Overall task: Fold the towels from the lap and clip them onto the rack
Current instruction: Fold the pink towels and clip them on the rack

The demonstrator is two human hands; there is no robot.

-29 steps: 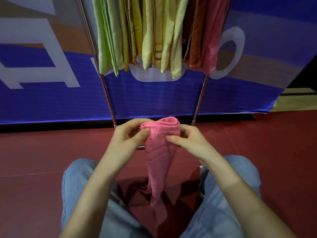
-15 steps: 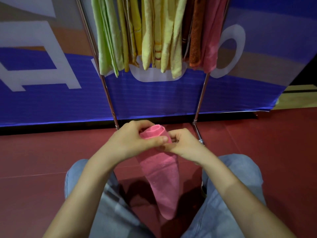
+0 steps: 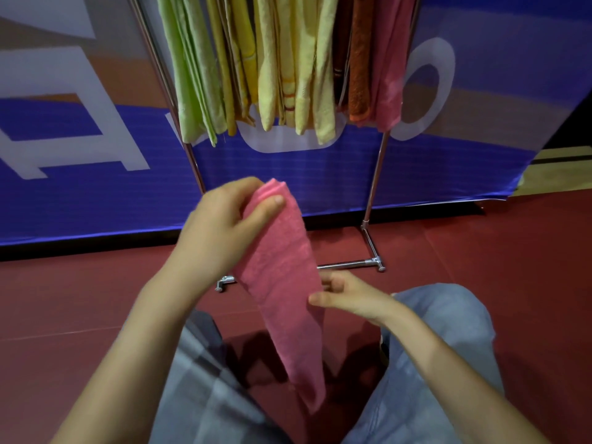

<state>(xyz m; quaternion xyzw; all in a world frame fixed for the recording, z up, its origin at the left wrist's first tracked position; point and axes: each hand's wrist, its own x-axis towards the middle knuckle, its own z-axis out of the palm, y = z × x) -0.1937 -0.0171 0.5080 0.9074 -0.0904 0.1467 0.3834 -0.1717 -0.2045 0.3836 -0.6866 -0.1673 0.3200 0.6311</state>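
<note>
A pink towel [image 3: 285, 277], folded into a long narrow strip, hangs between my knees. My left hand [image 3: 221, 229] pinches its folded top end, thumb across the front. My right hand [image 3: 349, 296] is lower, at the strip's right edge about halfway down, fingers loosely curled and touching the cloth. Ahead stands the metal rack [image 3: 373, 187], with several green, yellow, orange and pink towels [image 3: 288, 65] hanging from its top, which is out of frame. No clips are visible.
The rack's foot bar [image 3: 352, 264] lies on the dark red floor just beyond my hands. A blue printed banner [image 3: 96, 174] stands close behind the rack. My legs in grey-blue trousers [image 3: 442, 347] frame the hanging towel.
My left hand has lifted the towel's top end up and forward. My right hand has let go of the top and slid down to the strip's middle. The towel hangs longer and straighter.
</note>
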